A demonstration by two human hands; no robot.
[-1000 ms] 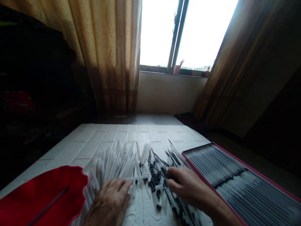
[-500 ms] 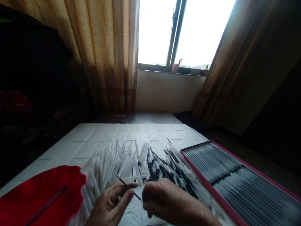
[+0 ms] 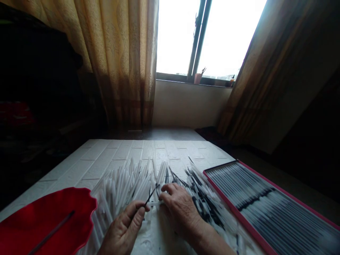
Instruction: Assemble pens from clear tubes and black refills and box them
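My left hand [image 3: 126, 226] pinches a thin black rod [image 3: 150, 196] between thumb and forefinger; the rod points up and away. Just right of it, my right hand [image 3: 179, 205] reaches over the pile with its fingers bent and a little apart. Its fingertips are over small black pieces, and nothing shows between them. To the left and ahead lie many clear whitish tubes [image 3: 119, 187]. Black-ended thin pieces [image 3: 207, 205] are heaped to the right, partly hidden by my right hand.
A red scalloped dish [image 3: 79, 198] with one thin dark stick [image 3: 53, 232] stands at left. At right is a pink-edged tray [image 3: 221, 191] packed with rows of slim pen-like sticks [image 3: 255, 198]. The white brick-patterned table [image 3: 127, 150] ends before a curtained window.
My right hand has moved up and away from the rod's end, over the pile, and its fingers have loosened. In my left hand the rod has swung to point up and right.
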